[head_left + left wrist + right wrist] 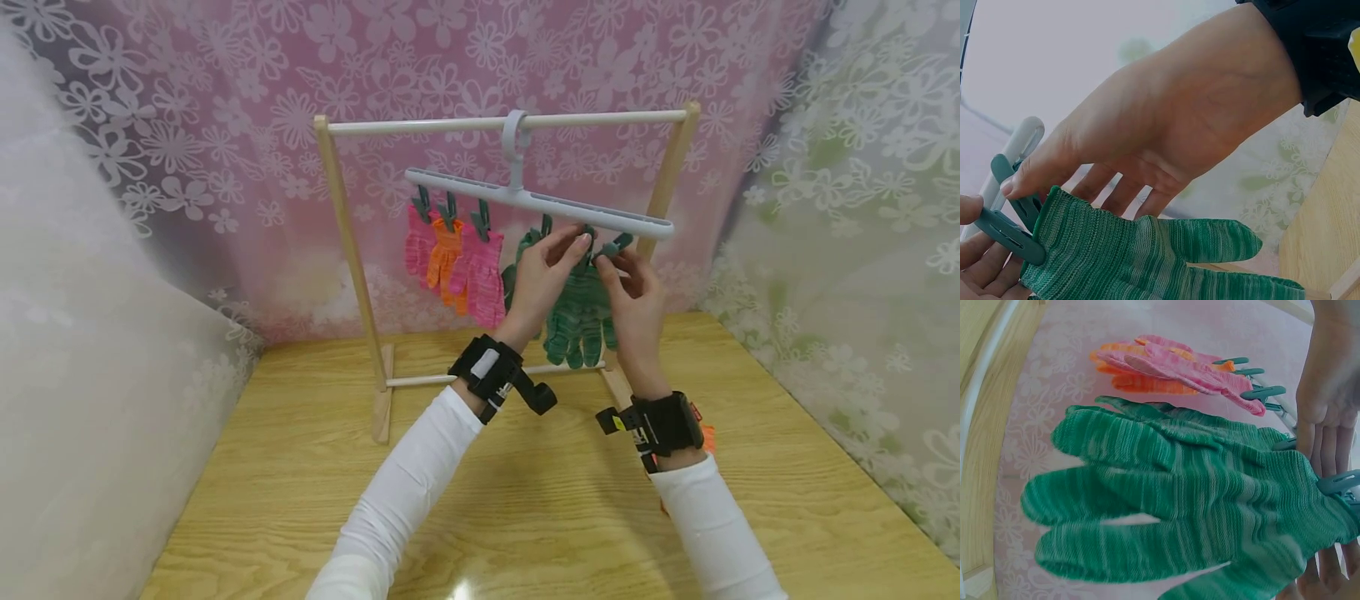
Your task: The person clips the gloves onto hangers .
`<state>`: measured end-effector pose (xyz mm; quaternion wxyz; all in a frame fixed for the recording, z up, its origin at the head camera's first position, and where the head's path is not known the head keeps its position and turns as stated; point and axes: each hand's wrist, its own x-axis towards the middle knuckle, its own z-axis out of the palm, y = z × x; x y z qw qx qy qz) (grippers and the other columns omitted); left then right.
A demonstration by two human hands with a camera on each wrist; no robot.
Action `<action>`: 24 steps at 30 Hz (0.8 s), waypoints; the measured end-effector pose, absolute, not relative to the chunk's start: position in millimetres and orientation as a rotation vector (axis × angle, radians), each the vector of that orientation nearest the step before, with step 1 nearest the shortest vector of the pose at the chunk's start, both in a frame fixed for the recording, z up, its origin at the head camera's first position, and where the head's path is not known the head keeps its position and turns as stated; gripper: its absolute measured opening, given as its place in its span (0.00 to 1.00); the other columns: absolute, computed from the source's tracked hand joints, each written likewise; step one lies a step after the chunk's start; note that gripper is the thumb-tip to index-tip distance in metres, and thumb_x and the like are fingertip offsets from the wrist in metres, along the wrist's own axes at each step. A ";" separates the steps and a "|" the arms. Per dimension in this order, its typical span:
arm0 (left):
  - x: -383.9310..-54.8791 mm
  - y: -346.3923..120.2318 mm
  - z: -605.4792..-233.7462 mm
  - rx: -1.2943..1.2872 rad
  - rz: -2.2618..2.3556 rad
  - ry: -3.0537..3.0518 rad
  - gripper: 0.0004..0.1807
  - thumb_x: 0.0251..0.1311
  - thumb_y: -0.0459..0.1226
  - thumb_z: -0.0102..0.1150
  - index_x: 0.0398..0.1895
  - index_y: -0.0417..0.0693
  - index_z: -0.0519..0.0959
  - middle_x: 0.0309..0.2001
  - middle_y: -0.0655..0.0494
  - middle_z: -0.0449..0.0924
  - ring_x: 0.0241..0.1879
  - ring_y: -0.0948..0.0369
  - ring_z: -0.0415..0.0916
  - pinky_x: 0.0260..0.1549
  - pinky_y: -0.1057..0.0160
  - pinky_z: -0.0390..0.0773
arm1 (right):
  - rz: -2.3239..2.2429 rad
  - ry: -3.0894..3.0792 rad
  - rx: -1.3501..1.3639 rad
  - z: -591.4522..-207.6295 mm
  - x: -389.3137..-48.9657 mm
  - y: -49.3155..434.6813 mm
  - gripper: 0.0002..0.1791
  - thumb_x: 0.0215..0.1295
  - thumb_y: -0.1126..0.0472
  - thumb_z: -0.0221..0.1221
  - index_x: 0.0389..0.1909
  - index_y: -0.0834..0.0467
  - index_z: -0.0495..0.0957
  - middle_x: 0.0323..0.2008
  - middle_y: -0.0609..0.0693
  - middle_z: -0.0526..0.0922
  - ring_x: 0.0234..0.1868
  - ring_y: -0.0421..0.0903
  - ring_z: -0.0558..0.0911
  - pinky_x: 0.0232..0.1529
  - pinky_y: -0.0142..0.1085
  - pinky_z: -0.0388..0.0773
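Two green striped gloves hang from a grey hanger (540, 204); the nearer glove (581, 312) dangles fingers down between my hands. My left hand (543, 279) pinches a dark green clothespin (1010, 237) at the glove's cuff. With thumb and fingers, my right hand (637, 304) holds a second clothespin (617, 244), tilted at the cuff's right side. In the left wrist view, the right thumb presses on that clip. The other green glove (525, 246) hangs behind my left hand from its own clothespin (547, 223).
Two pink gloves and an orange glove (446, 254) hang by clothespins on the hanger's left. The hanger tilts down to the right on a white rod (420, 126) of a wooden stand (348, 250). Something orange (708, 437) lies on the wooden table (300, 500) behind my right wrist.
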<state>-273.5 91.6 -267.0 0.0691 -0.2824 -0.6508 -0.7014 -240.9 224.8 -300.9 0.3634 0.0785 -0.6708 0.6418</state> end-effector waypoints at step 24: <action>-273.2 93.9 -271.3 -0.879 -2.039 -1.863 0.22 0.74 0.38 0.57 0.67 0.41 0.72 0.64 0.46 0.77 0.64 0.57 0.75 0.62 0.72 0.71 | 1.683 -1.617 0.265 -314.9 -229.9 248.7 0.13 0.72 0.64 0.61 0.55 0.59 0.82 0.40 0.47 0.85 0.36 0.42 0.83 0.42 0.28 0.82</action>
